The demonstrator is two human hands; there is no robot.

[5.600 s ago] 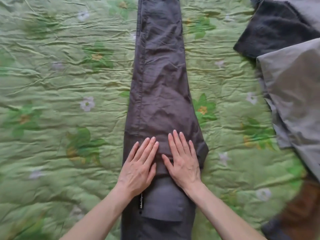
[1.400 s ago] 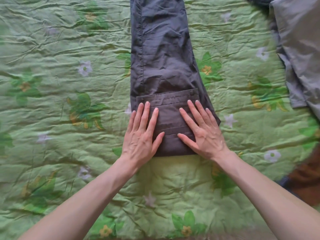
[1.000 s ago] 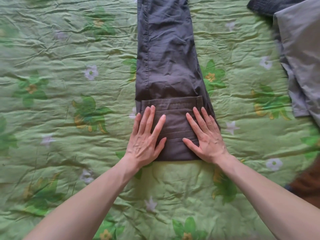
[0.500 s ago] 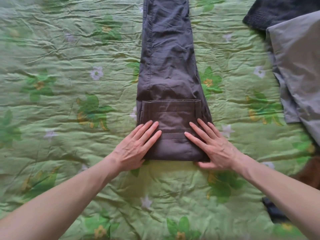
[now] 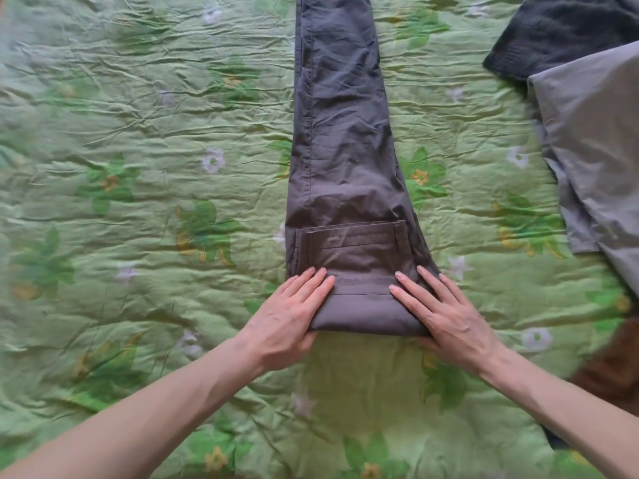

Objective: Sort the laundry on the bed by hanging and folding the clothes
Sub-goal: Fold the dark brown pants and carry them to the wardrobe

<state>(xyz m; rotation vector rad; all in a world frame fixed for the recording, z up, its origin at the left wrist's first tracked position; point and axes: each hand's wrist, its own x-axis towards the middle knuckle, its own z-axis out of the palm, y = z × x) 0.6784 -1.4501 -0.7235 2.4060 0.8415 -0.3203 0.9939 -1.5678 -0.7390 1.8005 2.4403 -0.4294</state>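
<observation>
- A green bedspread, crumpled and printed with leaves and small pale flowers, fills nearly the whole view from my head camera.
- At the far right lies a light grey garment, spread flat; a dark knitted piece sits just beyond it at the top right corner, its near edge tucked under the grey cloth.
- A brown patch shows at the right edge, too blurred to tell what it is.
- Nothing lies between my hands and the dark grey trousers, which run straight away from me down the middle of the bed, legs together and passing out of view at the top.
- Their waist end is doubled over toward the legs, so a neat folded band lies on top, with its rounded fold edge nearest me.
- My left hand lies flat at the left corner of that fold, fingers straight and close together on the cloth (thumb tucked at the fold's near edge).
- My right hand mirrors it at the right corner, fingers straight and slightly fanned, palm down.
- Neither hand grips anything; both simply press on the cloth.
- Both forearms are bare and reach in from the lower corners.
</observation>
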